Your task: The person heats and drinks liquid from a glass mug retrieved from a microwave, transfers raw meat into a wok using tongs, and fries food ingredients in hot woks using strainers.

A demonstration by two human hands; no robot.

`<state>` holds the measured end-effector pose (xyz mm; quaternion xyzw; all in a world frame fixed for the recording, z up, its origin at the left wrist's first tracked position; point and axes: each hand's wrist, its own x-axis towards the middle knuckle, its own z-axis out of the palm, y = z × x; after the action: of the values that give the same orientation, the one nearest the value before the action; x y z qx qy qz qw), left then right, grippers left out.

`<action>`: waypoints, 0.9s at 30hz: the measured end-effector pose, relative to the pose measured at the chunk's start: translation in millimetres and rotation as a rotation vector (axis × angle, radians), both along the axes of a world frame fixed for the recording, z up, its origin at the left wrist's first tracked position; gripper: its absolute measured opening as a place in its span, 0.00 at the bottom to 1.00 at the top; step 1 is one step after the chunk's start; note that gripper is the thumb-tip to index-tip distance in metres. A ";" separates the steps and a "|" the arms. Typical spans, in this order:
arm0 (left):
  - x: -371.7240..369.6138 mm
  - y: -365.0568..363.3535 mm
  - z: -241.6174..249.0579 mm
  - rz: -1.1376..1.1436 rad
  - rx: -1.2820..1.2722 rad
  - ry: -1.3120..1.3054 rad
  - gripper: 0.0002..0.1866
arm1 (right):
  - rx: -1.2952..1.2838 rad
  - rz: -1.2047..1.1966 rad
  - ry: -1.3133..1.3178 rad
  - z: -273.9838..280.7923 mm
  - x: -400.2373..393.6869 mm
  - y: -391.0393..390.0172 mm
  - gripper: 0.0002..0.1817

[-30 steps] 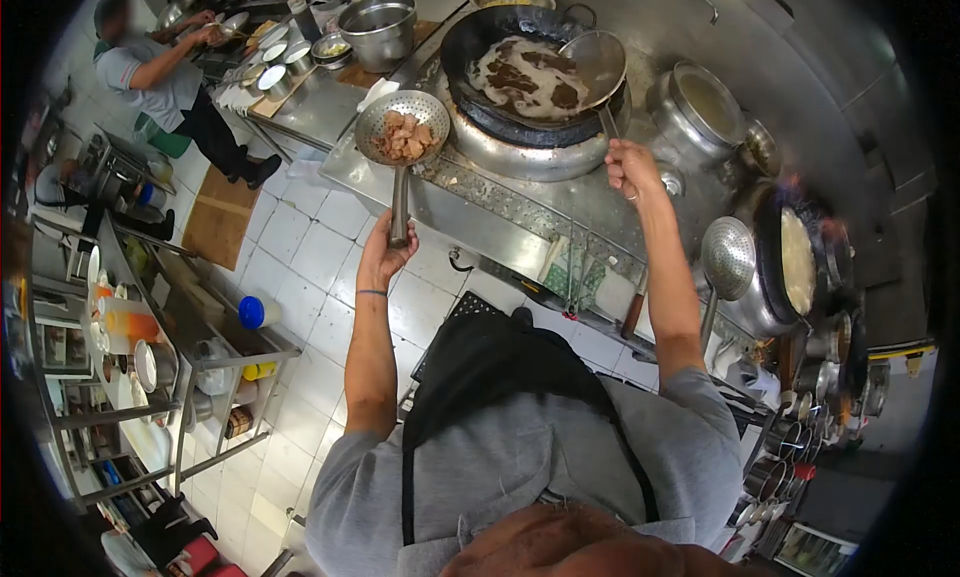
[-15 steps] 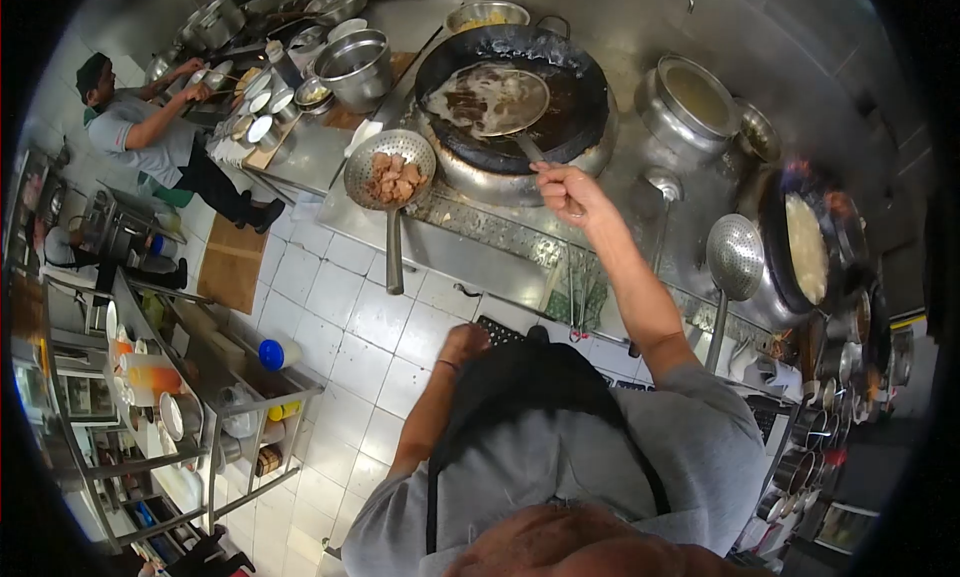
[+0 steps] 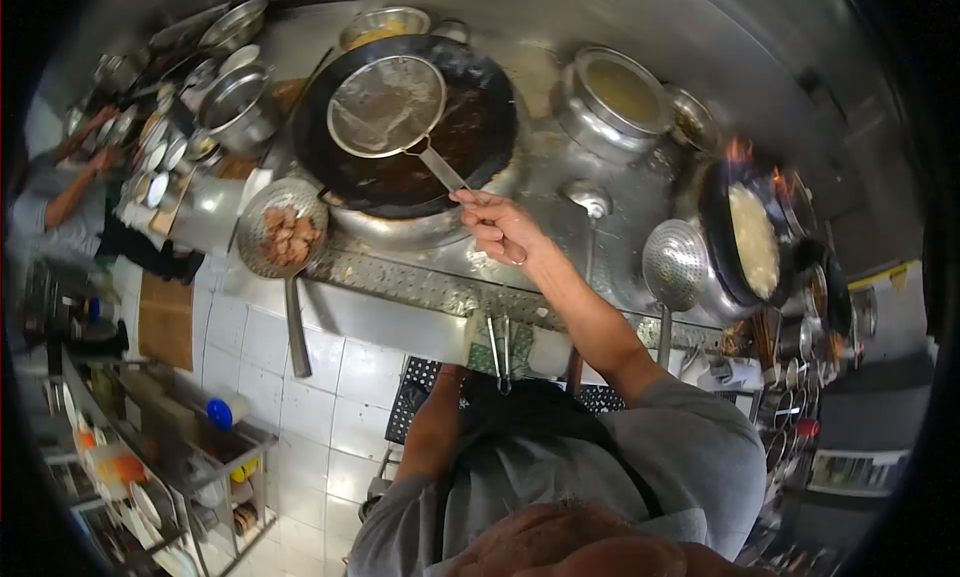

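The right hand (image 3: 497,227) at frame centre is gripping, fingers closed, the handle of a mesh skimmer (image 3: 386,105) lying over the dark oil in the big wok (image 3: 480,127), upper centre. Left of it, a perforated ladle (image 3: 280,232) is holding fried brown pieces. The left hand is hidden behind the body, its state impossible to tell

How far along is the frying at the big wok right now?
Done: a batch of fried brown pieces sits in the perforated ladle, resting on the stove edge beside the wok. In hand: the right hand grips the mesh skimmer, held over the dark oil. The left hand is hidden by the body. Left: whether more pieces remain in the oil cannot be told.
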<state>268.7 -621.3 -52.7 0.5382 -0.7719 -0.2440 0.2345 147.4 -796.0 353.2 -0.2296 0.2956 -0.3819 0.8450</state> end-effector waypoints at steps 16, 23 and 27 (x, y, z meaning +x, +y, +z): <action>9.5 9.3 5.9 0.020 0.068 -0.092 0.19 | -0.681 -1.033 2.067 43.8 -383.5 -52.1 0.21; 15.7 14.5 14.7 0.044 0.080 -0.099 0.19 | -0.443 -0.832 1.944 -33.5 -441.5 -12.4 0.15; 19.7 15.7 14.2 0.074 0.084 -0.096 0.19 | -0.603 -0.876 1.747 -32.2 -320.7 87.1 0.12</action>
<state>288.4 -605.6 -38.5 0.5867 -0.7510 -0.2413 0.1832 -173.3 -708.9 321.0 -0.5028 0.7579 -0.4148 0.0273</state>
